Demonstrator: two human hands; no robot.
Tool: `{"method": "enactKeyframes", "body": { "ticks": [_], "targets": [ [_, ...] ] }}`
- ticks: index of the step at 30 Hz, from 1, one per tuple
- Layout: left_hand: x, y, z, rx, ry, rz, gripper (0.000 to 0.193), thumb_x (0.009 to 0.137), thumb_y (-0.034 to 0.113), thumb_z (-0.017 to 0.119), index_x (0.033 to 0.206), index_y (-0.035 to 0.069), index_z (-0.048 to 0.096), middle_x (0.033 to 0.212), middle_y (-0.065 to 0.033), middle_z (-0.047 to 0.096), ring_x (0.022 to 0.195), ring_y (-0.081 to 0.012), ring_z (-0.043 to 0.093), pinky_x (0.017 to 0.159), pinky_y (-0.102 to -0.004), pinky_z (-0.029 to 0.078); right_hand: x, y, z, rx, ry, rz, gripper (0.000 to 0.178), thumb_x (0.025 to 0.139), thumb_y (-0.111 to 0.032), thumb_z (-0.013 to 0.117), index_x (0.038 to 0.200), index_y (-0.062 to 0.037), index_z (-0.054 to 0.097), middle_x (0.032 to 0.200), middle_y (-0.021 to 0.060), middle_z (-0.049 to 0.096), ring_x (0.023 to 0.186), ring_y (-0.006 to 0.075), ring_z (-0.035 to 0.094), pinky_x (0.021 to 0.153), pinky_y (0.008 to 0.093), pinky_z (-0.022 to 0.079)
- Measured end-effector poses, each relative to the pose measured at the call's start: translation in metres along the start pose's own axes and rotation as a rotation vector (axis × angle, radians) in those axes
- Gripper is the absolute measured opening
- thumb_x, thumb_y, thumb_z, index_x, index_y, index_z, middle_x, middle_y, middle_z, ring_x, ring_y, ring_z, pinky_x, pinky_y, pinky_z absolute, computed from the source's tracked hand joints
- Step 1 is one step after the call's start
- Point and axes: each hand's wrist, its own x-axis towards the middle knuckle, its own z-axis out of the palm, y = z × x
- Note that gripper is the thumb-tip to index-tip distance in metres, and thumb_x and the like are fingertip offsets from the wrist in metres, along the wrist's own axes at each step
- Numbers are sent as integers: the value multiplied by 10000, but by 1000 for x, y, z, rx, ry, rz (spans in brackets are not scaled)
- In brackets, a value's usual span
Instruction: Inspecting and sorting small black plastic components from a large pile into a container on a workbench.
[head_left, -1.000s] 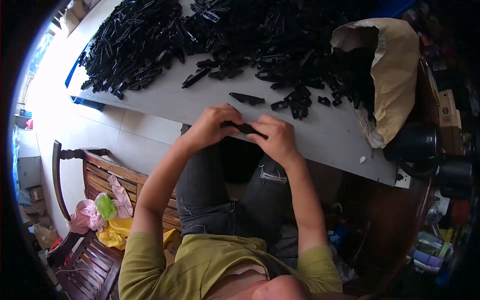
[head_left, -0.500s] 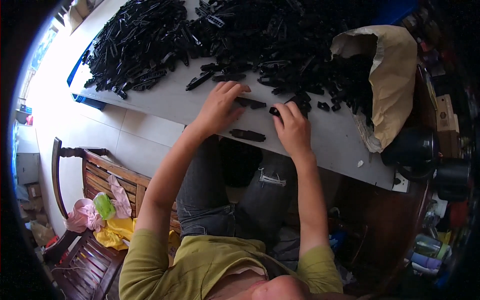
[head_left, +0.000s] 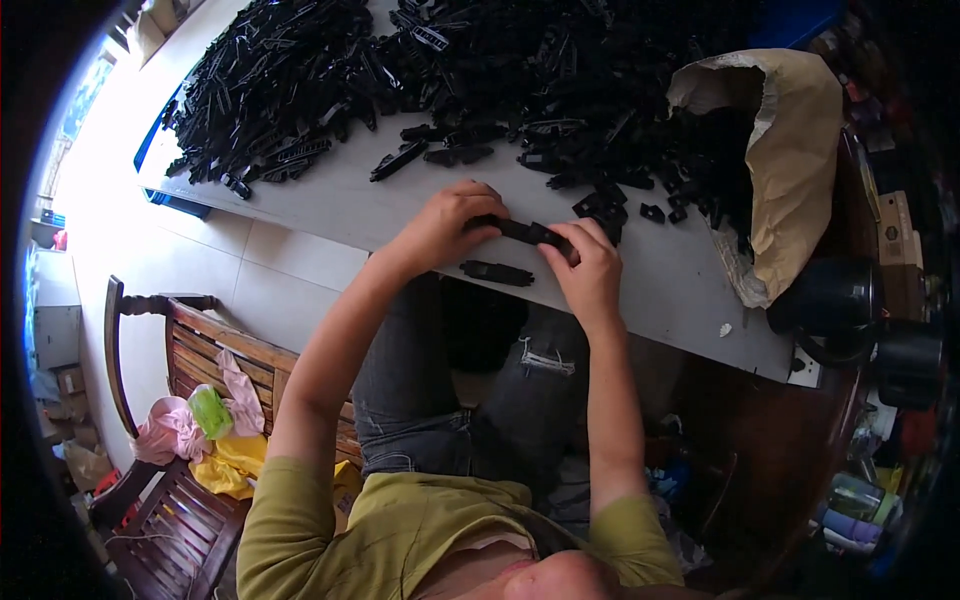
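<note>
- Left hand (head_left: 449, 226) grips black plastic strip (head_left: 514, 229); right hand (head_left: 589, 265) pinches small block (head_left: 543, 235) at its four-o'clock end, seemingly bracing both
- Second strip (head_left: 497, 273) at six o'clock on table (head_left: 665, 285), likely leaving fingers room

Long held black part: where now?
Head view, centre: the long black part is between left hand and right hand, beyond the loose black strip near the table's front edge.
</note>
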Motion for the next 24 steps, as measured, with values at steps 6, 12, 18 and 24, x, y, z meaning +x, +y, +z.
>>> {"method": "enactKeyframes", "body": {
  "ticks": [6,12,18,24],
  "targets": [
    [4,2,2,-86,-16,42,232,729,45,735,953,16,681,971,-145,665,929,-327,624,830,-400,498,4,6,9,57,-65,-26,256,680,-31,795,912,-9,689,820,62,614,598,163,547,554,272,440],
    [1,3,6,-49,13,10,267,713,36,734,975,25,683,996,-141,655,964,-322,610,853,-407,492,-5,0,16,-34,-18,-72,290,692,-59,799,958,-24,689,873,81,608,727,224,617,611,295,490],
    [-19,17,2,-38,-64,-16,276,717,70,743,985,38,684,1031,-116,643,1002,-308,592,880,-405,482,-22,12,-2,-139,214,2,195,803,-62,711,995,-40,685,1002,88,592,844,244,633,659,328,512],
    [-27,28,-13,107,112,-58,247,750,84,731,989,59,672,1056,-128,620,1040,-320,571,899,-403,467,-7,9,-6,-551,176,48,243,828,-145,694,1060,-91,645,1070,74,591,909,287,635,733,383,534]
  ]
}}
